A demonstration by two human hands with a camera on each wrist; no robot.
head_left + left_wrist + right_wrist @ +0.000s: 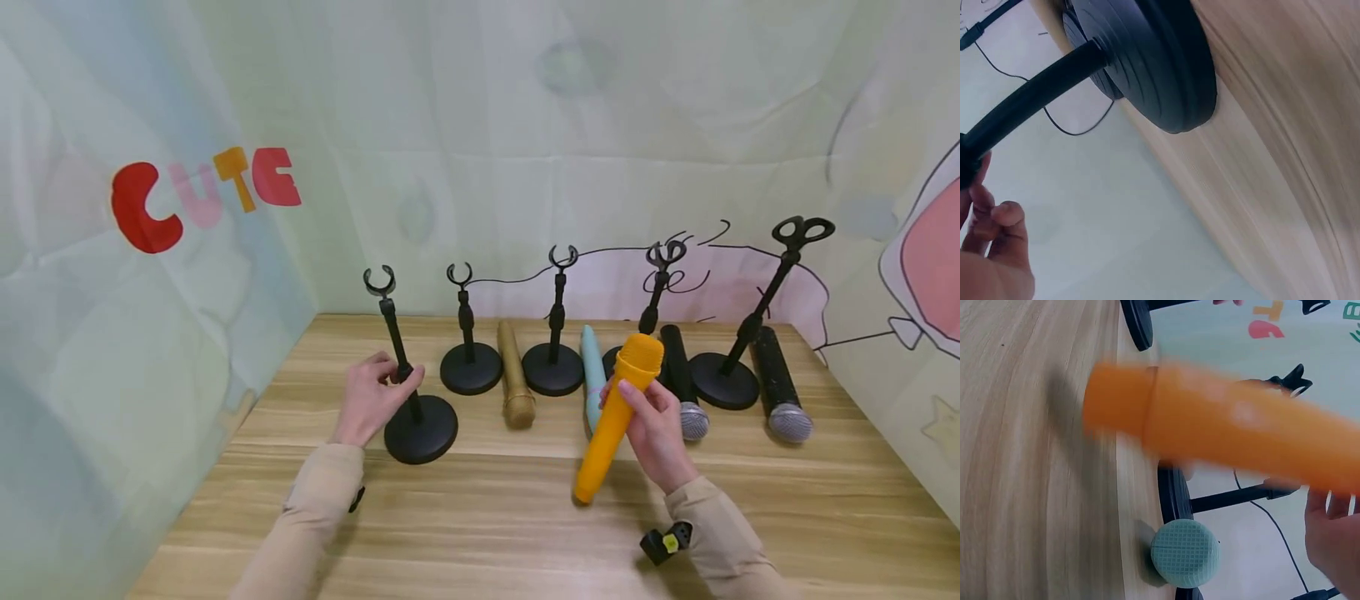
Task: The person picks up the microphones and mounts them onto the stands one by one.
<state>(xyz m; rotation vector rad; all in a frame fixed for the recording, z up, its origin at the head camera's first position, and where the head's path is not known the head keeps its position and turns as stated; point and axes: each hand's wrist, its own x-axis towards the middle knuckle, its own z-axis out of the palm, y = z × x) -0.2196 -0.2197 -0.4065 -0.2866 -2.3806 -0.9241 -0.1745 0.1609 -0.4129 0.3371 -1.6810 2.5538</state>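
Observation:
My left hand grips the pole of a black desktop microphone stand with a C-shaped clip on top. The stand tilts a little to the left in the head view. Up close in the left wrist view are its round base and the curled fingers at the pole. An orange microphone is held in my right hand, thumb and fingers around it just below its head. It slants, head up, its tail end low over the table; the right wrist view shows it large and blurred.
Behind, a row of more black stands alternates with lying microphones: a gold one, a mint one partly hidden by the orange one, and two black ones with silver heads. A printed cloth hangs behind the wooden table.

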